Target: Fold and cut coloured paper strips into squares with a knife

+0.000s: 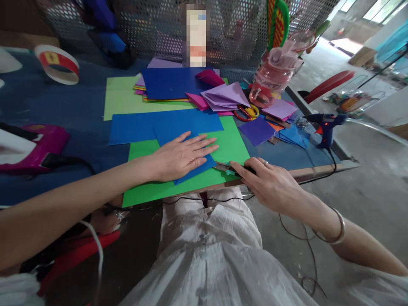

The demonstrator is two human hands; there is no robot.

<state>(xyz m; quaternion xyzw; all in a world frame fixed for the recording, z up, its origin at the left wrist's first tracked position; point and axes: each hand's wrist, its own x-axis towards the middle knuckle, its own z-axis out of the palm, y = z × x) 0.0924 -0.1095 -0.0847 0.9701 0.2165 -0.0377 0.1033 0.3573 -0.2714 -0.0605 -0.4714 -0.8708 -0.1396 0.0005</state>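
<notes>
So the biggest thing here is the blue-grey table, backed by a perforated metal panel. A bright green sheet is laid along the near edge, and a pale green sheet is tucked in farther back, partly covered by a paper stack topped with dark blue. The blue paper that's being worked on is spread across the bright green one, with one part run out to the left and another slanted down under the left hand. That hand is pressed flat on it, palm down, fingers stretched out and a little apart, nothing gripped. The right hand is kept at the green sheet's lower right, its fingers closed around a small cutter. Off to the left, a magenta device is parked, cord and all. A pink bottle is stood at the back right, a glue gun is left by the right edge, and a tape roll is set at the back left. Red-and-yellow scissors are half buried among loose paper pieces. The cutter's blade is pointed at the blue paper's edge; whether they're touching can't be told. Smallest of all, a ring is worn on the right hand.
</notes>
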